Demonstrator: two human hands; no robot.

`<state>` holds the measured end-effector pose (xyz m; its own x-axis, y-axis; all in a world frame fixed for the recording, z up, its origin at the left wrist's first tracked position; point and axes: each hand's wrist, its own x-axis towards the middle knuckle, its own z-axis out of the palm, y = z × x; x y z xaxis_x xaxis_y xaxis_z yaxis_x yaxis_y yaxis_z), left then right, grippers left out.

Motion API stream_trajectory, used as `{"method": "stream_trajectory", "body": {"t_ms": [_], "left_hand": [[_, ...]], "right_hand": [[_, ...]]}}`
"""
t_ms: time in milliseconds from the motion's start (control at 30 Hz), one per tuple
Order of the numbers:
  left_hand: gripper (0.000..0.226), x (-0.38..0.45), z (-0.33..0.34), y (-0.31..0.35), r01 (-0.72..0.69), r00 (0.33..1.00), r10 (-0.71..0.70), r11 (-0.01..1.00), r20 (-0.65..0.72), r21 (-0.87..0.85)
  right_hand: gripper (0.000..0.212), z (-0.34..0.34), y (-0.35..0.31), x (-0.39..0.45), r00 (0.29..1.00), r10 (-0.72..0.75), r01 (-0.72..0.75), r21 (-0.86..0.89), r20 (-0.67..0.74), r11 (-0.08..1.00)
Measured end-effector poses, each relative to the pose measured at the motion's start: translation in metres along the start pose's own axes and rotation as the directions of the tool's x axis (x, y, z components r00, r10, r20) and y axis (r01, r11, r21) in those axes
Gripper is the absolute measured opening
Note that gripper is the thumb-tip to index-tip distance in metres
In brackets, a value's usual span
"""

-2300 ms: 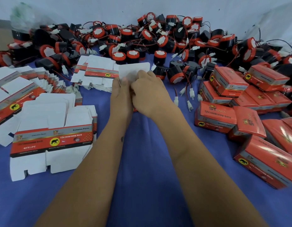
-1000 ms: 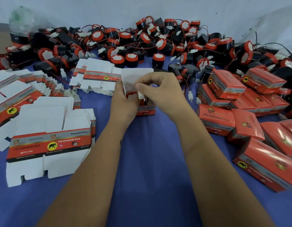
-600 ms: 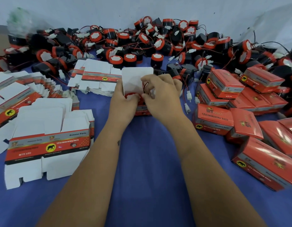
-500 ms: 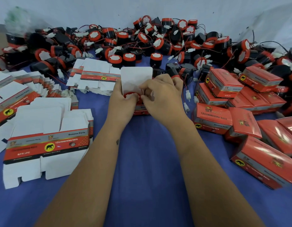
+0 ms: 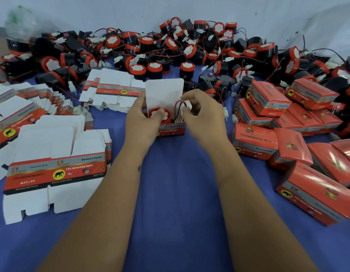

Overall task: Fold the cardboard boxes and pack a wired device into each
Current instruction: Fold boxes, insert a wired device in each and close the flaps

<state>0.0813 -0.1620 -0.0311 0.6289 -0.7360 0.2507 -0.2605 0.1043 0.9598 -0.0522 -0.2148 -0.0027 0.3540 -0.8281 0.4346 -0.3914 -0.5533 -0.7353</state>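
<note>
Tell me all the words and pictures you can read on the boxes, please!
"Genuine Parts", on the nearest flat box.
"12v reversing horn", on the same flat box, beside a black elephant in a yellow circle.
"QTY:1PC", lower left on it.
"ST", crowned logo on a folded box.
"12v reversing horn", on that folded box.
Smaller print everywhere: too blurred.

On the flat box blank (image 5: pixel 56 172) at our near left we read "Genuine Parts", "12v reversing horn" and "QTY:1PC", beside a black elephant on a yellow disc. The open box (image 5: pixel 171 129) between our hands carries "12v reversing horn" on its front wall. The closed box (image 5: pixel 255 143) at our right shows "ST" and "12v reversing horn". Smaller print on these cartons is too blurred for us to read.
</note>
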Motion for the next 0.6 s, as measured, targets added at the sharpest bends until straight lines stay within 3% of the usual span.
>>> {"method": "stream_trajectory", "body": {"t_ms": [100, 233, 367, 433, 500, 600], "left_hand": [[0.054, 0.000, 0.000, 0.000, -0.015, 0.999, 0.016, 1.000, 0.050, -0.022], [0.071, 0.001, 0.003, -0.001, 0.033, 0.992, -0.028, 0.999, 0.119, -0.040], [0.087, 0.001, 0.006, -0.001, 0.078, 0.984, -0.076, 0.997, 0.162, -0.005], [0.087, 0.002, 0.005, -0.001, 0.071, 0.982, -0.068, 0.997, 0.177, -0.012], [0.088, 0.002, 0.004, 0.002, 0.072, 0.974, -0.065, 0.997, 0.218, -0.025], [0.066, 0.000, 0.002, 0.006, 0.143, 0.969, -0.099, 0.972, 0.226, -0.188]], "right_hand": [[0.026, -0.002, 0.000, 0.002, 0.994, 0.104, -0.098, 0.146, -0.035, 0.984], [0.023, -0.004, 0.004, 0.003, 0.970, 0.238, -0.241, 0.327, 0.052, 0.914], [0.016, 0.001, 0.004, 0.001, 0.984, 0.159, -0.175, 0.329, 0.078, 0.928], [0.012, 0.004, 0.005, -0.002, 0.993, 0.078, -0.098, 0.247, 0.090, 0.964], [0.005, 0.007, 0.007, -0.005, 0.990, 0.072, -0.103, 0.271, 0.121, 0.957], [0.030, 0.009, 0.011, -0.003, 0.977, 0.168, -0.207, 0.399, 0.132, 0.893]]}}
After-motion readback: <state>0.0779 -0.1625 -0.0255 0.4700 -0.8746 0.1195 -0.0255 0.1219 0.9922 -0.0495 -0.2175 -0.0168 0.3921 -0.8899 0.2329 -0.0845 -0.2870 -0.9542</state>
